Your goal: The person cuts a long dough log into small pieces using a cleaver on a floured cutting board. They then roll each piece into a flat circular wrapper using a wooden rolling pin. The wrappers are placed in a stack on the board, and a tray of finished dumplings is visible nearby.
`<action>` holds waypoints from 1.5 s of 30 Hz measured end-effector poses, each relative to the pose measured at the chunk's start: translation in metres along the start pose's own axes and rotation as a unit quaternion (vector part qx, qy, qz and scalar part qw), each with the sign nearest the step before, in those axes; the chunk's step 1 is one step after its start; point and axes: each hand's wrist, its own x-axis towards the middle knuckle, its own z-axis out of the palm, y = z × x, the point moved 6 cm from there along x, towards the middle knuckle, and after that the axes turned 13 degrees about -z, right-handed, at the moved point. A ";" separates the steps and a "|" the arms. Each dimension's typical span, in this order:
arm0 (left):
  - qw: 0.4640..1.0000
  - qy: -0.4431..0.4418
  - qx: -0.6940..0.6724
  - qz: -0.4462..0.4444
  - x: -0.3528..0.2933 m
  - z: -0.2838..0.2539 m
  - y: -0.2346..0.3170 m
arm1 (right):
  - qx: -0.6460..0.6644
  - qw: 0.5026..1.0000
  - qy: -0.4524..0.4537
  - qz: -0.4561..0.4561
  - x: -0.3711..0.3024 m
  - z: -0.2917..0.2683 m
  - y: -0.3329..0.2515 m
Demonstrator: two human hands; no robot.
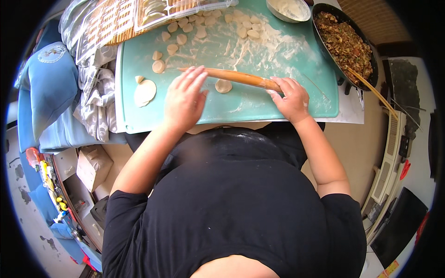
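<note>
A wooden rolling pin (238, 76) lies slantwise over the green mat, held at both ends. My left hand (186, 99) is on its left end, fingers laid over the wood with the tapered tip showing past them. Around the right end, my right hand (291, 98) has its fingers curled. Just below the pin's middle sits a small flattened dough disc (223, 86), partly covered by the pin. Left of my left hand are thin rolled dough wrappers (145, 94), overlapping. Several small dough pieces (181, 39) are scattered farther back.
The green mat (139, 118) is dusted with flour. Behind it are a woven tray (116, 21) under a clear plastic dumpling tray (160, 11), a flour bowl (289, 10), and a black pan (317, 32) of minced filling (345, 44) with chopsticks (375, 95). A blue cushion (51, 88) lies left.
</note>
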 end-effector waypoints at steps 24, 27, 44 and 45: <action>0.996 -0.023 -0.081 -0.019 0.046 0.073 0.005 | -0.008 0.985 0.104 0.139 -0.013 0.000 0.043; 0.996 -0.039 -0.057 -0.047 0.043 0.081 0.004 | -0.010 0.984 0.103 0.145 -0.015 0.002 0.044; 0.980 -0.117 -0.129 -0.098 0.050 0.082 -0.005 | -0.032 0.985 0.122 0.119 -0.015 0.003 0.045; 0.982 -0.103 -0.123 -0.097 0.050 0.081 -0.004 | -0.030 0.985 0.122 0.119 -0.015 0.003 0.045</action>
